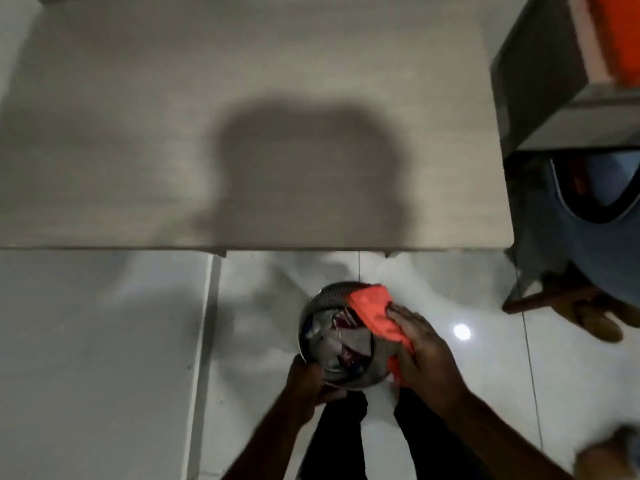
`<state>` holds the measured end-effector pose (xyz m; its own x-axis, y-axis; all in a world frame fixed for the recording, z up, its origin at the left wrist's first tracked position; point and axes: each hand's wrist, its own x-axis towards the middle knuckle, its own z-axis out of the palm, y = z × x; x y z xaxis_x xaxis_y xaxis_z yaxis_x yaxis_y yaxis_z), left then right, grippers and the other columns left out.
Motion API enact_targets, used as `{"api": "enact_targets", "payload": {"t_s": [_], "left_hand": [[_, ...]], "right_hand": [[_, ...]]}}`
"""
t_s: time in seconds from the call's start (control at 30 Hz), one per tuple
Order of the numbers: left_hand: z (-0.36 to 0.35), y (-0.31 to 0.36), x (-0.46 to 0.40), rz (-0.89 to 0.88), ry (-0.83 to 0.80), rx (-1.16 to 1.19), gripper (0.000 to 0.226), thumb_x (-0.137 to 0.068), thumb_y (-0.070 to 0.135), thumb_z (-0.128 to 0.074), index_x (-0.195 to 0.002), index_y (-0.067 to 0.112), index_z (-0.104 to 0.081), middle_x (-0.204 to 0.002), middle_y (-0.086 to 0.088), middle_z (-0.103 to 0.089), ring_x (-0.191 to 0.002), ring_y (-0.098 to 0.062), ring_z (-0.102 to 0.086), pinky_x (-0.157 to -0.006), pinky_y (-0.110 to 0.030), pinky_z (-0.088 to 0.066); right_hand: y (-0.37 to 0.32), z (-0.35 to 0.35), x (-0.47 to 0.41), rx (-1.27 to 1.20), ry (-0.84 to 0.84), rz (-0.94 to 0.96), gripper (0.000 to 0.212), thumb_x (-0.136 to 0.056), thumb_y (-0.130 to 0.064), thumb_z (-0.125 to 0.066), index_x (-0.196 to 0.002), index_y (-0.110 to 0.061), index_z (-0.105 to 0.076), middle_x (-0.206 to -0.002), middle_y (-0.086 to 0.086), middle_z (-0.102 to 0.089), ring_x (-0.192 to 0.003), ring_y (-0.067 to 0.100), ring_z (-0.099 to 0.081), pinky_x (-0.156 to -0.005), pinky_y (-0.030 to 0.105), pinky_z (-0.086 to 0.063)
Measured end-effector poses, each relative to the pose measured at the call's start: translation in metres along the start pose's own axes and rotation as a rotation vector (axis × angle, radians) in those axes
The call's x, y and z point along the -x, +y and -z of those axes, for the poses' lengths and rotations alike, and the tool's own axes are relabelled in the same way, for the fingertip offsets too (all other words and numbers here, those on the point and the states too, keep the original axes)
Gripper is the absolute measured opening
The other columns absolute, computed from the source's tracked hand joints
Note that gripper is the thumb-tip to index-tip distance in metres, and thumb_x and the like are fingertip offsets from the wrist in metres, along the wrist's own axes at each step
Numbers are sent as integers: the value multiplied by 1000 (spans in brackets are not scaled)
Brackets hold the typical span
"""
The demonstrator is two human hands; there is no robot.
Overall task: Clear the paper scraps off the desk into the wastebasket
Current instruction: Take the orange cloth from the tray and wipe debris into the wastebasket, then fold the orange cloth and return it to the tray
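A round metal mesh wastebasket (323,296) stands on the white tiled floor just in front of the desk (138,133). Several crumpled paper scraps (341,341) fill it. My left hand (306,379) grips the basket's near rim. My right hand (422,351) lies flat on an orange cloth (372,306) that drapes over the basket's right rim. The desk top shows no scraps, only my shadow.
A dark shelf unit (540,81) with an orange box (620,32) stands at the right of the desk. Another person in blue jeans (595,244) and a tan shoe (601,323) stands at the right. My dark trousers (332,441) are below the basket.
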<state>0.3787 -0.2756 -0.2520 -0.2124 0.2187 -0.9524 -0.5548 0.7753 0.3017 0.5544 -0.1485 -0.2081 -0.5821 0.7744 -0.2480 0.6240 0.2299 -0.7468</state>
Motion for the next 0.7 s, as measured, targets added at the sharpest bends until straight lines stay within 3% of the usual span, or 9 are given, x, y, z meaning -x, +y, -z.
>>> {"api": "enact_targets", "payload": {"t_s": [0.13, 0.27, 0.33, 0.4, 0.53, 0.7], "left_hand": [[-37, -28, -81, 72, 0, 39, 30, -95, 8, -55, -124, 9, -62, -115, -24, -71, -92, -39, -72, -61, -40, -63], [-79, -50, -150, 100, -14, 72, 41, -92, -9, -49, -131, 2, -55, -125, -29, -64, -100, -47, -66, -88, -57, -56], [-100, -58, -178, 115, 11, 88, 34, -95, 0, -48, -128, 1, -56, -122, -30, -65, -91, -45, -69, -89, -55, -57], [-116, -66, -201, 116, 7, 105, 31, -97, 10, -52, -126, 2, -57, -121, -28, -66, -93, -45, -70, -83, -49, -61], [-126, -73, -230, 143, -25, 89, 39, -95, -2, -46, -134, -4, -51, -125, -25, -64, -94, -34, -71, -72, -38, -65], [-119, -60, -225, 206, -16, 13, 41, -95, -3, -43, -136, -5, -46, -133, -26, -59, -83, -26, -66, -85, -42, -60]], "right_hand": [[85, -28, -13, -1, -48, -115, 53, -82, -9, -54, -134, 5, -54, -138, 26, -54, -127, 41, -51, -107, 53, -41], [153, -52, -26, 88, -156, -80, 59, -80, -14, -54, -137, 4, -51, -140, 25, -52, -126, 44, -50, -108, 51, -40], [181, -60, -34, 122, -174, -55, 60, -82, -18, -54, -139, 1, -49, -143, 23, -50, -130, 42, -46, -110, 51, -38], [201, -67, -41, 142, -180, -42, 60, -83, -16, -56, -140, 1, -48, -144, 23, -49, -132, 41, -45, -111, 51, -37], [221, -76, -50, 178, -183, -6, 61, -84, -12, -60, -142, 0, -46, -146, 21, -48, -133, 40, -43, -113, 47, -33], [217, -78, -47, 192, -182, -13, 62, -90, -20, -58, -146, -3, -40, -153, 18, -40, -138, 37, -37, -116, 44, -27]]}}
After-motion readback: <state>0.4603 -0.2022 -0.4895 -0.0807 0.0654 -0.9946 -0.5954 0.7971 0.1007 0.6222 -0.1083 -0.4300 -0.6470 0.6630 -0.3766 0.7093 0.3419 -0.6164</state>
